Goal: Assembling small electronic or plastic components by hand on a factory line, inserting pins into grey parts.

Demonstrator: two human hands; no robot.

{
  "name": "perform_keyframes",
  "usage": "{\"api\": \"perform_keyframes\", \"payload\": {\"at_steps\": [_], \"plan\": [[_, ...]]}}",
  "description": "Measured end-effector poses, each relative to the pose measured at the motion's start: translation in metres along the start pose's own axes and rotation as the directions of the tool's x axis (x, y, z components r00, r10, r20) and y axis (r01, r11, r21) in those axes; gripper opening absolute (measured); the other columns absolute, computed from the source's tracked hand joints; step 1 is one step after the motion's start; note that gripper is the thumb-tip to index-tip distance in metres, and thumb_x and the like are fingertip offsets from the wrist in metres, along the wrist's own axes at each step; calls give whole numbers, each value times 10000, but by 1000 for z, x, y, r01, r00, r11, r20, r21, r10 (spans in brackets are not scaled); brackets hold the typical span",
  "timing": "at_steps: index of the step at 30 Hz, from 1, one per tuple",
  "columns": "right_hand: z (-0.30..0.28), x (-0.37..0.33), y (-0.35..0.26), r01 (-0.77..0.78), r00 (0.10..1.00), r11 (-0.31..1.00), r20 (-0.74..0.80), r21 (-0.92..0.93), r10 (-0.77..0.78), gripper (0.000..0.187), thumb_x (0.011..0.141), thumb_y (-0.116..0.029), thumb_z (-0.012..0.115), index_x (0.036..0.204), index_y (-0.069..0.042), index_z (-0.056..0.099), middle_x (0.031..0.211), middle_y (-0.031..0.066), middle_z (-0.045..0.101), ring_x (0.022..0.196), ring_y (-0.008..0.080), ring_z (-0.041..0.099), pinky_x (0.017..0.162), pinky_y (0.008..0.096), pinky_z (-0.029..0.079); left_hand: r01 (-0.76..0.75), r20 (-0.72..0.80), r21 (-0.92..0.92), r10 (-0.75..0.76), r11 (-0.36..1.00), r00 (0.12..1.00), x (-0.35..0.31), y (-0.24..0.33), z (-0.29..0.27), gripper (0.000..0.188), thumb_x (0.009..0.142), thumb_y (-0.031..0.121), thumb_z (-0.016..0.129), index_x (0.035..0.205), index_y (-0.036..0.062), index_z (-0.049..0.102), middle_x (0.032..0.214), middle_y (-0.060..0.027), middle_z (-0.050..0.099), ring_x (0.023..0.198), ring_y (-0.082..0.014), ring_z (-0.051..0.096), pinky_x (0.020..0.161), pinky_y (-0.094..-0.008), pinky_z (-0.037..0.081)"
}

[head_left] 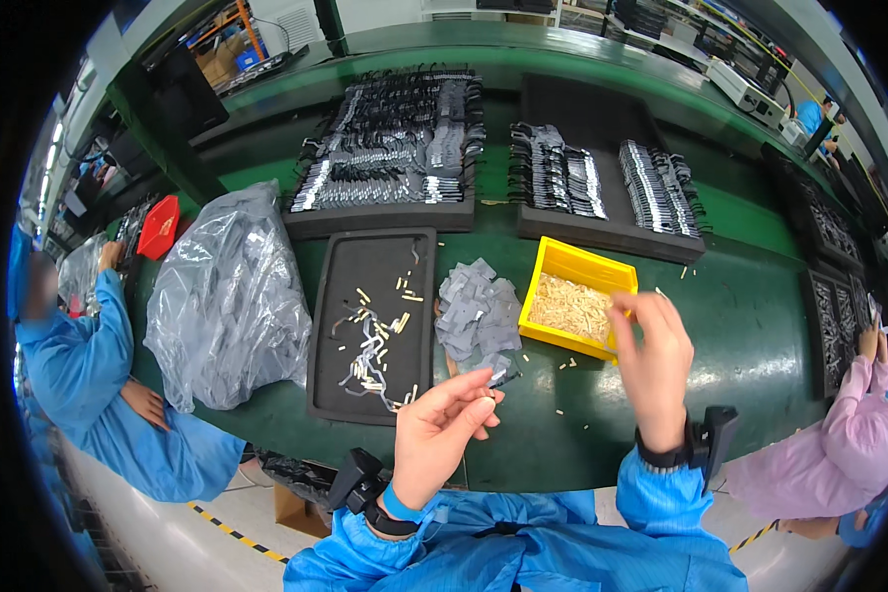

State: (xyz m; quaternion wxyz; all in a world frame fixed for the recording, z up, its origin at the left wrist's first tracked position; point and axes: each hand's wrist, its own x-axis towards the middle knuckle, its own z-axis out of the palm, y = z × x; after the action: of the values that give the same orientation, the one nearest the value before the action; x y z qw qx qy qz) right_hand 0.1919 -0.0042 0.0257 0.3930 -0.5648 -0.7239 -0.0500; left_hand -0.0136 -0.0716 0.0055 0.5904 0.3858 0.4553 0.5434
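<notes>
A small grey part with a dark end [504,378] sits at the fingertips of the left hand [442,434], whose thumb and forefinger pinch it. The right hand [658,350] is raised to the right of it, thumb and forefinger drawn near each other at the right edge of a yellow bin [564,339]; I cannot tell whether they grip anything. Small pale pieces [568,298] fill the bin, just left of those fingertips, and a few more lie loose on the green table [553,449] between the 2 hands.

Just beyond the left fingertips is a heap of flat grey pieces [477,308]. Left of the heap, beyond the left hand, is a black tray [353,268] with pale pieces and wavy grey strips [370,357] scattered in it. Farther left is a clear plastic bag [229,306] of grey items, with a red bin [160,229] behind it.

Well beyond both hands, 2 black foam trays hold rows of grey-and-black parts [390,148]. Past the left hand is a co-worker in blue [84,370]; past the right, a co-worker in pink [863,424].
</notes>
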Motion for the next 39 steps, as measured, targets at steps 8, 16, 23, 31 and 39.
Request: {"api": "perform_keyframes", "payload": {"at_steps": [8, 16, 23, 31, 39], "plan": [[2, -33, -46, 251, 933, 863, 128, 439, -336, 203, 644, -22, 676, 837, -48, 617, 780, 42, 577, 681, 191, 581, 567, 286, 468, -167, -7, 346, 181, 923, 983, -3, -1, 8, 287, 776, -21, 628, 1025, 7, 487, 860, -91, 644, 747, -84, 583, 635, -202, 459], [4, -34, -45, 267, 905, 845, 181, 463, -385, 224, 638, -27, 673, 852, -44, 610, 773, 37, 568, 676, 183, 576, 568, 283, 470, -558, 274, 705, 558, 438, 784, -2, -1, 4, 252, 751, -60, 622, 957, -10, 486, 800, -91, 643, 719, -168, 651, 623, -255, 496], [12, -43, -46, -6, 981, 805, 161, 593, -112, 155, 647, 50, 644, 778, -16, 591, 737, 84, 587, 631, 213, 584, 534, 277, 466, -550, 254, 684, 550, 480, 795, -3, -5, 10, 255, 764, -66, 608, 981, -24, 481, 804, -109, 640, 731, -168, 649, 633, -259, 503], [-12, -16, -31, 47, 990, 875, 97, 482, -107, 121, 682, 11, 672, 782, -31, 619, 731, 66, 602, 648, 192, 592, 550, 280, 465, -212, -21, 343, 233, 915, 972, -4, -1, 13, 270, 782, -54, 595, 1011, -29, 455, 806, -129, 655, 746, -123, 630, 700, -246, 485], [4, -31, -40, 289, 907, 871, 179, 397, -382, 210, 626, -81, 692, 819, -78, 606, 738, 12, 561, 660, 167, 572, 529, 274, 439, -535, 229, 704, 563, 467, 794, -3, -5, 9, 272, 748, -24, 640, 981, 0, 502, 780, -104, 647, 684, -209, 643, 612, -285, 494]]}}
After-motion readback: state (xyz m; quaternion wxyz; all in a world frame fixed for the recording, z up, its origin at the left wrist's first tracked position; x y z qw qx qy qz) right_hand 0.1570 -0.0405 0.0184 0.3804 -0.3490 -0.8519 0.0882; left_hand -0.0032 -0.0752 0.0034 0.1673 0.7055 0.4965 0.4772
